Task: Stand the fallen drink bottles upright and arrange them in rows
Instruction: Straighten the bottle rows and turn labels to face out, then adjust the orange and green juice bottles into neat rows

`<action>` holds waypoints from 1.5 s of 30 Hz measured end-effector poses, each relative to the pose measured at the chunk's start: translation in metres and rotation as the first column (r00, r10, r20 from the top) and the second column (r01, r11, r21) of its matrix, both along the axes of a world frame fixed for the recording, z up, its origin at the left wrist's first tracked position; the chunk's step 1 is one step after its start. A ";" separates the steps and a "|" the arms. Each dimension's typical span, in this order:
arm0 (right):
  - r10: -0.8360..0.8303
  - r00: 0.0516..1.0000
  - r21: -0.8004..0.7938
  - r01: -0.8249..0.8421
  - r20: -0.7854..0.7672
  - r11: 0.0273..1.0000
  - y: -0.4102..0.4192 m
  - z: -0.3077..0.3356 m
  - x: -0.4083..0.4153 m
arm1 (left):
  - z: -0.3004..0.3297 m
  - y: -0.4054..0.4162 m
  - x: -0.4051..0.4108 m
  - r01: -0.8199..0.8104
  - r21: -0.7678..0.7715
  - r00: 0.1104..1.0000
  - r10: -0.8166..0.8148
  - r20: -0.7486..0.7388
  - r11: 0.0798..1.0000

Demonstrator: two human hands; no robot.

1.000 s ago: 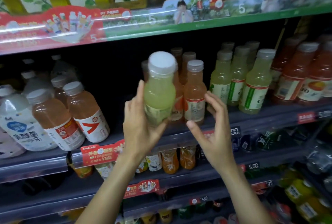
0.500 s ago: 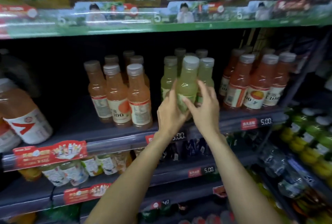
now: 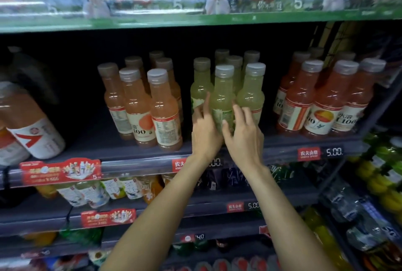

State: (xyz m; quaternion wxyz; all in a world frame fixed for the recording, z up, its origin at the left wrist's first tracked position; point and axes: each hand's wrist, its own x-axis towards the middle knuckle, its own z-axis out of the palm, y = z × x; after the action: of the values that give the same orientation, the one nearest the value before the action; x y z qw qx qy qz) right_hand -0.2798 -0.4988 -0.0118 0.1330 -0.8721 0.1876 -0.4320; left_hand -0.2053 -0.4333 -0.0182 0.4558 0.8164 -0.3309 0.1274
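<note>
While gripping the front green bottle (image 3: 224, 96) between left hand (image 3: 205, 131) and right hand (image 3: 244, 133), fingers curled round its label, seating it upright on the shelf (image 3: 282, 146) in the middle of the green group. Looks mostly done: peach bottles (image 3: 150, 105) and red bottles (image 3: 322, 101) upright in rows; large bottles (image 3: 26, 127) at far left leaning. Readable: "100", "5.00", "农夫山泉".

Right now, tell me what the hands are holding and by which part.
Both hands, left hand and right hand, hold the front yellow-green bottle by its lower body at the label, one on each side. It stands upright on the shelf.
</note>
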 end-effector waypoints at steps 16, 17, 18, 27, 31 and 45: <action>0.366 0.867 -0.071 -0.411 -0.338 0.909 0.142 0.031 0.018 | 0.019 0.294 0.051 -0.190 -0.235 0.857 0.278 0.434 0.953; 0.415 0.850 -0.034 -0.449 -0.324 0.893 0.153 0.031 0.026 | 0.014 0.312 0.064 -0.258 -0.320 0.842 0.375 0.388 0.912; 0.475 0.832 0.021 -0.490 -0.286 0.871 0.174 0.032 0.039 | 0.012 0.336 0.081 -0.323 -0.379 0.827 0.453 0.334 0.867; 0.625 0.776 0.417 -0.597 0.084 0.685 0.304 0.016 0.192 | 0.000 0.420 0.169 -0.478 -0.207 0.868 0.495 0.038 0.854; 0.621 0.774 0.545 -0.575 0.121 0.610 0.326 0.016 0.226 | -0.009 0.422 0.184 -0.461 -0.147 0.874 0.476 0.097 0.875; 0.450 0.889 0.474 -0.432 0.083 0.767 0.288 0.017 0.203 | -0.012 0.422 0.199 -0.339 -0.177 0.921 0.364 0.139 0.924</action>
State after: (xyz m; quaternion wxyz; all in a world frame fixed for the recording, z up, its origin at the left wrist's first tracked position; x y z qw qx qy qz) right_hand -0.0765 -0.2111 0.0052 0.4392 -0.8382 0.0810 -0.3129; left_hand -0.0058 -0.0117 -0.0303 0.4555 0.8123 -0.2057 0.3006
